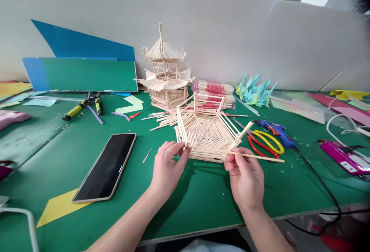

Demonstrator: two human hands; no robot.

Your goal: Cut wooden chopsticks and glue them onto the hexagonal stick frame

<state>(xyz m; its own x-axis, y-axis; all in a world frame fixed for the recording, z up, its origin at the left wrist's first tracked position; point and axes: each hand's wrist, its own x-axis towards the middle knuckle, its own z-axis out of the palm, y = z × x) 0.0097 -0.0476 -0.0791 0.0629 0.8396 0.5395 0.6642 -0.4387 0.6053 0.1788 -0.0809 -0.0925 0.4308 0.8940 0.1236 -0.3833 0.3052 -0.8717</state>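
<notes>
Between my hands is a six-sided base (pixel 211 130) built of pale thin wooden sticks, with short posts rising at its corners and a spoke-like floor. My left hand (pixel 170 163) is closed in a pinch at the base's near left corner. A loose wooden stick (pixel 264 157) lies along the base's near side, from my left fingertips to beyond my right hand. My right hand (pixel 245 175) pinches this stick near the base's right front corner. Whether the stick's left end touches the corner post is hidden by my left fingers.
Behind stands a stick pagoda (pixel 164 74), beside bundled sticks (pixel 215 90). Red-and-yellow-handled scissors (pixel 267 144) and a blue glue gun (pixel 277 130) lie right, its cord trailing off the edge. A phone (pixel 106 167) lies left; pliers (pixel 83 107) sit farther back. Purple power strip (pixel 345 157) at right.
</notes>
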